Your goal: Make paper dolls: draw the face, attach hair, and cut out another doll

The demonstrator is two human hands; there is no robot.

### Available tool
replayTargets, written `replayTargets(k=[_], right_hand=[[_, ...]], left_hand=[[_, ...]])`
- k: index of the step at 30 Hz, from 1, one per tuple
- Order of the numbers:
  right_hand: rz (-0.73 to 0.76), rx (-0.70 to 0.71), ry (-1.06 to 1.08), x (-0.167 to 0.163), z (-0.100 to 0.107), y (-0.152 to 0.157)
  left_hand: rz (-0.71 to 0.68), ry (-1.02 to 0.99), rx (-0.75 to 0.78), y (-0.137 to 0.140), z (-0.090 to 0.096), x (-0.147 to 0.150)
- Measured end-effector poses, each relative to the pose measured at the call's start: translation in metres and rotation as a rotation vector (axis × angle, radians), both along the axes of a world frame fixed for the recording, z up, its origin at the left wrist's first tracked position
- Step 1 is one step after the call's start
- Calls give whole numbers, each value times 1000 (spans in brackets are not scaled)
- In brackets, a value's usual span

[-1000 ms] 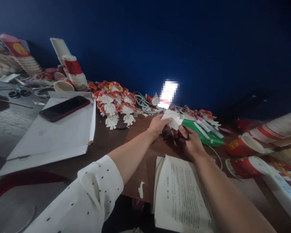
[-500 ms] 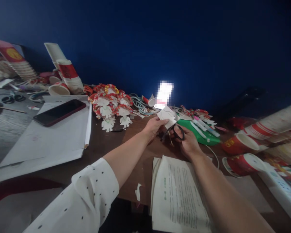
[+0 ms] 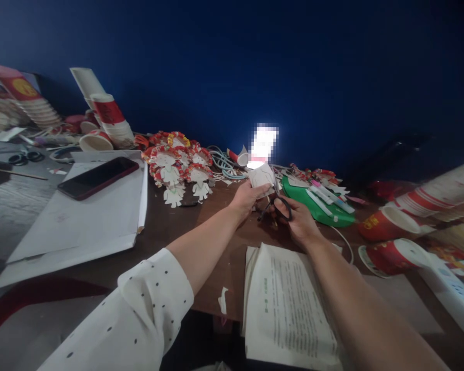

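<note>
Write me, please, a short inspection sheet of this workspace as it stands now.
Surface: brown table, small paper scrap near its front edge.
Job's things: white paper piece; black-handled scissors, blade contact unclear.
Clutter: phone on white board, paper figures, printed sheets, paper cups, markers on a green object.
Hands: left hand holds the paper piece; right hand holds the scissors' handles.
Cables: pale blue cable behind the hands; white cable at right.
Surroundings: dark blue wall, bright pixelated patch.

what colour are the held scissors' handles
The scissors' handles are black, showing best in the head view.
</note>
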State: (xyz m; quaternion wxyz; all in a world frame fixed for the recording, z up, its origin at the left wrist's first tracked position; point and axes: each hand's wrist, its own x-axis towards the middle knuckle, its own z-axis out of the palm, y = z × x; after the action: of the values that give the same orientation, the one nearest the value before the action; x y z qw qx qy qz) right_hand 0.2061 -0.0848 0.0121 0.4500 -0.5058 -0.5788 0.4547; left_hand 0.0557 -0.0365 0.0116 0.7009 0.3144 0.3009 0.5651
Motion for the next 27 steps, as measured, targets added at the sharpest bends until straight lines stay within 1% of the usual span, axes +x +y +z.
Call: replayTargets(k=[7, 12, 16, 21, 27], right_hand=[[-7, -50, 30, -1, 1, -1], [7, -61, 61, -1, 0, 0], [14, -46, 39, 0, 0, 1], [-18, -52, 11, 1, 1, 1], [-45, -33, -31, -1, 3, 0]], left_hand=[[21, 39, -4, 3, 0, -1], [-10, 48, 1, 2, 1, -2], [-22, 48, 1, 0, 1, -2], [-14, 47, 25, 1, 0, -2], [-27, 59, -5, 3, 1, -4]])
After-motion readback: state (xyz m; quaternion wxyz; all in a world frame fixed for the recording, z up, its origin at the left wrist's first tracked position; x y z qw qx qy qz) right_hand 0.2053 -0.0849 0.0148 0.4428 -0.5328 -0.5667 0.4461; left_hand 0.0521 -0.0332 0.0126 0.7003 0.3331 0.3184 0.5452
